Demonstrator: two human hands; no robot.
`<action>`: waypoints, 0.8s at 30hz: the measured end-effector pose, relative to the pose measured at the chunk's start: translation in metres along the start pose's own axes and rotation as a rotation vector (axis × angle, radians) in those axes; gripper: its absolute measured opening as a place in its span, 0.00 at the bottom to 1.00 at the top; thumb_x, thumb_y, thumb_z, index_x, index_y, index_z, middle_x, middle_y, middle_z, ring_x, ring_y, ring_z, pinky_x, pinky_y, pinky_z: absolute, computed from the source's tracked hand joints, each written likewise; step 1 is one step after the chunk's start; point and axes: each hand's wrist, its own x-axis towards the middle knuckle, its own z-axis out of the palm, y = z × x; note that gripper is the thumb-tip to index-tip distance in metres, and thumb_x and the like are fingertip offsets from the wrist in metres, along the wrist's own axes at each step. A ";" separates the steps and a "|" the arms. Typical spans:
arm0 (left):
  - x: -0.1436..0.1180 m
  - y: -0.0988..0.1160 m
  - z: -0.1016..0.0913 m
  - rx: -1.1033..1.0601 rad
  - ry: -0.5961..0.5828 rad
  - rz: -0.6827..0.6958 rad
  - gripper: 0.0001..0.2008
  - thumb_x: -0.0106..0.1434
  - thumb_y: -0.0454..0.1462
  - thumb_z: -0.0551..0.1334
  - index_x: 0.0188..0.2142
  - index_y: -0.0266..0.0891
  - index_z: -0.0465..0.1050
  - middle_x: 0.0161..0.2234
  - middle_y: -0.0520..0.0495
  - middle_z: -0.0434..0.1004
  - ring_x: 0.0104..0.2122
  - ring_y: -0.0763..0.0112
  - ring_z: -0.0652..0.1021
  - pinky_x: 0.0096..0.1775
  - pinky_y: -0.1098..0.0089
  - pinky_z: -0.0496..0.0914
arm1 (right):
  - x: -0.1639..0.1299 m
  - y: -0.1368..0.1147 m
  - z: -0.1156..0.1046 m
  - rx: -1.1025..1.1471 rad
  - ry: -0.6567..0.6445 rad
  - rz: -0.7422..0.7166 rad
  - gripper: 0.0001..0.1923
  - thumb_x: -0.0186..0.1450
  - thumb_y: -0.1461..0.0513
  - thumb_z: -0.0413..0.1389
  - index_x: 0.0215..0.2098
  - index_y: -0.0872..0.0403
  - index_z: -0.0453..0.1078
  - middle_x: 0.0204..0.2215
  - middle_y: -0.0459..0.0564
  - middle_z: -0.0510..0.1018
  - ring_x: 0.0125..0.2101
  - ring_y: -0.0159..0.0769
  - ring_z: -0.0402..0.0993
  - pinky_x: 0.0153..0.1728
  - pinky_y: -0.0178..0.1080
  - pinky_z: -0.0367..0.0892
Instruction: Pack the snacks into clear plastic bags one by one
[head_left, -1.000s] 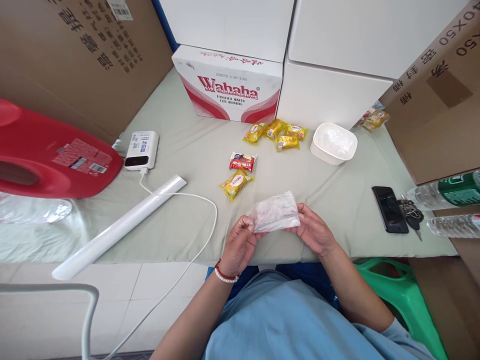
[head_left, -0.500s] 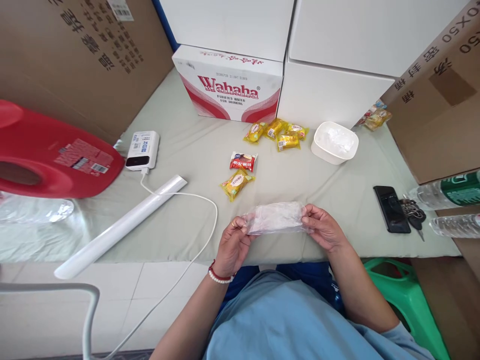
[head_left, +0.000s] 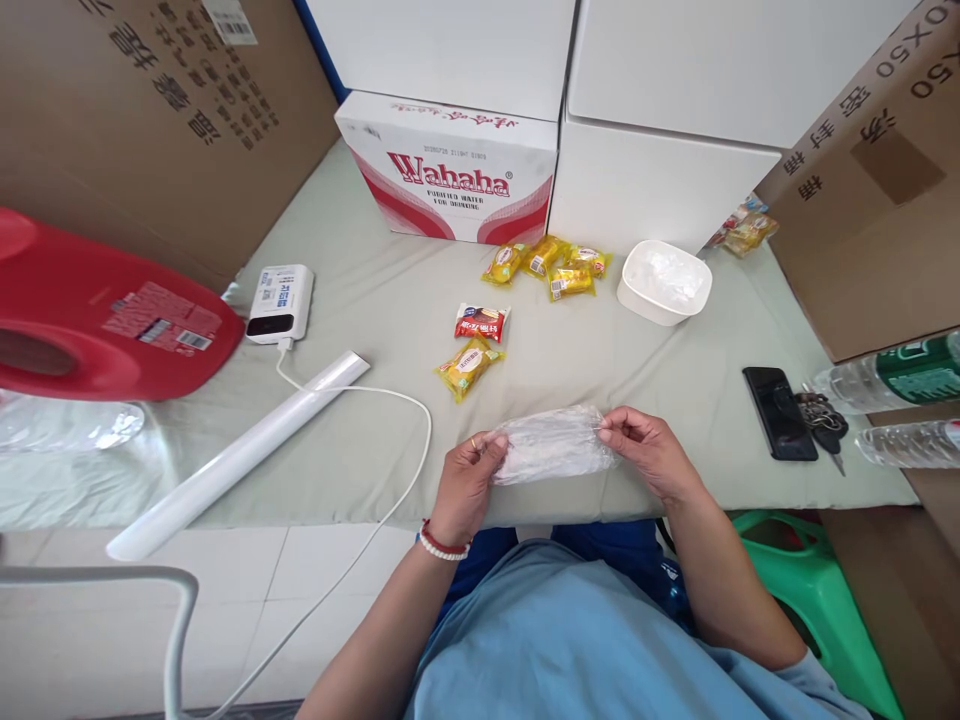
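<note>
A crinkled clear plastic bag (head_left: 555, 445) with something whitish showing through it is stretched between my hands above the table's front edge. My left hand (head_left: 469, 478) pinches its left end between thumb and fingers. At the opposite end, the fingertips of my right hand (head_left: 646, 450) grip the bag's upper corner. I cannot make out the contents of the bag. Beyond my hands lie a yellow-wrapped snack (head_left: 469, 367) and a red-wrapped snack (head_left: 481, 323), touching each other.
Several yellow packets (head_left: 571, 281) lie before the Wahaha carton (head_left: 457, 180), beside a white tub (head_left: 665, 283) holding clear plastic. A power bank (head_left: 280, 303) with a cable and a white tube (head_left: 247, 450) are leftward. A phone (head_left: 780, 412) and bottles (head_left: 919, 377) lie right, a red jug (head_left: 112, 310) far left.
The bag has turned in my hands, and its surface looks more wrinkled now. My left thumb has shifted onto the bag's near face. The view has moved slightly.
</note>
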 end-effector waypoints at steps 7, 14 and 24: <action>0.000 -0.006 -0.001 0.091 0.192 0.179 0.17 0.49 0.45 0.77 0.31 0.39 0.76 0.27 0.54 0.74 0.26 0.77 0.68 0.28 0.75 0.61 | -0.001 0.000 -0.005 -0.059 0.171 -0.041 0.19 0.57 0.47 0.70 0.32 0.52 0.76 0.23 0.42 0.67 0.25 0.29 0.57 0.28 0.34 0.56; 0.000 0.001 -0.007 0.056 0.143 0.371 0.14 0.53 0.43 0.77 0.32 0.41 0.77 0.33 0.51 0.75 0.33 0.74 0.73 0.35 0.74 0.68 | -0.002 0.004 -0.009 0.004 0.165 -0.058 0.16 0.59 0.48 0.69 0.32 0.51 0.76 0.24 0.42 0.67 0.24 0.29 0.58 0.26 0.34 0.56; 0.004 0.002 -0.016 0.150 0.145 0.437 0.12 0.65 0.45 0.69 0.39 0.44 0.71 0.27 0.57 0.70 0.24 0.77 0.70 0.29 0.75 0.66 | -0.006 -0.010 0.001 0.164 -0.065 0.069 0.16 0.64 0.48 0.66 0.35 0.51 0.72 0.21 0.42 0.69 0.24 0.30 0.62 0.29 0.34 0.61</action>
